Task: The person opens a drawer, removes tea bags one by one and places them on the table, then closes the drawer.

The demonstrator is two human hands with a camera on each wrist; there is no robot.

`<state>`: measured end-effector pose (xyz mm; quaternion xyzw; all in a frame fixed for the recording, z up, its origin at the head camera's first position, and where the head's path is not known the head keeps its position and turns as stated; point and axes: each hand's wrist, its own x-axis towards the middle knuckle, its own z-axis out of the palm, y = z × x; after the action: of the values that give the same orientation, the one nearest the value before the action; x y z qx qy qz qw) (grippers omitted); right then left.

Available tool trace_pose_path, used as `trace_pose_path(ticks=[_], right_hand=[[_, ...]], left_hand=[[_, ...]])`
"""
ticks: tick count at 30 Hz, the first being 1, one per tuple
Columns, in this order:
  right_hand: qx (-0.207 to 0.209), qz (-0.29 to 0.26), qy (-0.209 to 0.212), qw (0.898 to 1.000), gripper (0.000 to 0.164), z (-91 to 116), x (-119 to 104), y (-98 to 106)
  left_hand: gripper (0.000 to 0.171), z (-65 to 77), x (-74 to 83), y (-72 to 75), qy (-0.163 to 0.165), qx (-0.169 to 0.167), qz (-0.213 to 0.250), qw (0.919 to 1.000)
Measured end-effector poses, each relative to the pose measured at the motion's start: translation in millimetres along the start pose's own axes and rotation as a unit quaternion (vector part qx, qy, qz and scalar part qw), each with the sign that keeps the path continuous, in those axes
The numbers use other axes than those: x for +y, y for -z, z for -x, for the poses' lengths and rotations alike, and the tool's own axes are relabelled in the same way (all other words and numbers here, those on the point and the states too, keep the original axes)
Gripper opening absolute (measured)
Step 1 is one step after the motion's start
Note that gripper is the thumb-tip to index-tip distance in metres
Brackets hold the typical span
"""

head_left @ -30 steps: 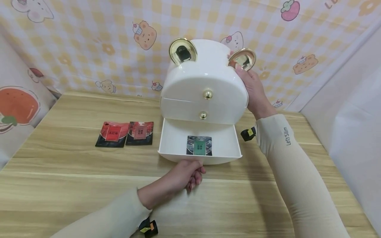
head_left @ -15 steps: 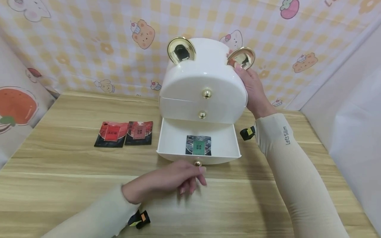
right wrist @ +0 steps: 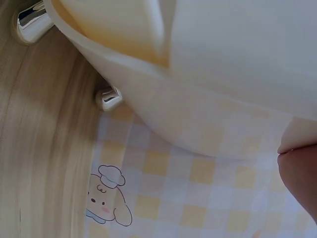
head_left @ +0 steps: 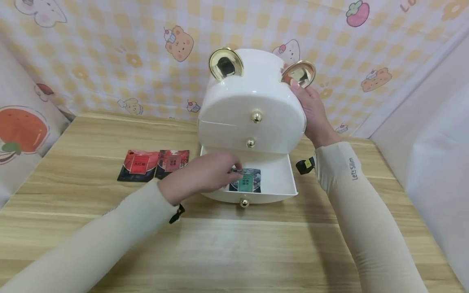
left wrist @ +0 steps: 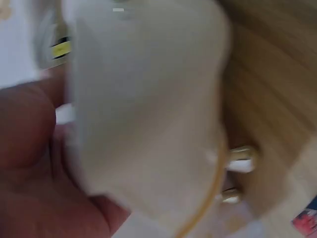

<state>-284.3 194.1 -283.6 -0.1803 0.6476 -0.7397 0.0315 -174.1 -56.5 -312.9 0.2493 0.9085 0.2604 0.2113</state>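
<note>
A white tabletop drawer box [head_left: 253, 134] with two gold eye-like rounds on top stands on the wooden table. Its bottom drawer [head_left: 280, 177] is pulled out, and a green-labelled tea packet [head_left: 250, 183] lies inside. Over the drawer's left side is my left hand [head_left: 205, 173], bent, with thumb and fingertips at the packet's upper left corner; I cannot tell whether they pinch it. My right hand [head_left: 316, 116] grips the box's upper right side, thumb below the gold eye, the other fingers mostly hidden. The left wrist view is blurred and shows the hand [left wrist: 39, 193] beside white plastic.
Two red tea packets [head_left: 138, 165] lie side by side on the table, left of the box; my left forearm passes just in front of them. Gold knobs [head_left: 250, 142] stick out from the drawer fronts. A checked cloth [head_left: 146, 53] hangs close behind the box.
My left hand has let go of the bottom drawer's gold knob, drawn back a little, then risen over the drawer front to the green-labelled packet. My right hand stays on the box.
</note>
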Motion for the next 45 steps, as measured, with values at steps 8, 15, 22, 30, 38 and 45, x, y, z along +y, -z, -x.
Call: trace_pose_path(ticks=[8,15,22,30,38,45], right_hand=[[-0.007,-0.008,0.003,1.000,0.048,-0.2,0.6,-0.2],[-0.007,-0.008,0.006,1.000,0.047,-0.7,1.1,0.6],[-0.004,-0.007,0.009,1.000,0.050,-1.1,0.5,0.1],[-0.004,-0.009,0.004,1.000,0.049,-0.6,1.8,0.4],[-0.013,0.000,0.004,1.000,0.046,0.0,2.0,1.8],[-0.004,-0.013,0.006,1.000,0.047,-0.2,3.1,1.3]], left_hand=[[0.052,-33.3,-20.2,-10.8,0.011,-0.072,-0.055,0.9959],[0.052,-48.1,-23.9,-5.8,0.004,-0.083,-0.063,0.9946],[0.043,-55.9,-24.3,-4.9,-0.001,-0.087,-0.061,0.9943],[0.030,-61.2,-26.8,-7.6,0.004,-0.084,-0.068,0.9942],[0.022,-54.0,-28.4,-3.0,-0.024,-0.073,-0.070,0.9946],[0.024,-37.2,-32.0,9.3,-0.081,-0.033,-0.040,0.9954]])
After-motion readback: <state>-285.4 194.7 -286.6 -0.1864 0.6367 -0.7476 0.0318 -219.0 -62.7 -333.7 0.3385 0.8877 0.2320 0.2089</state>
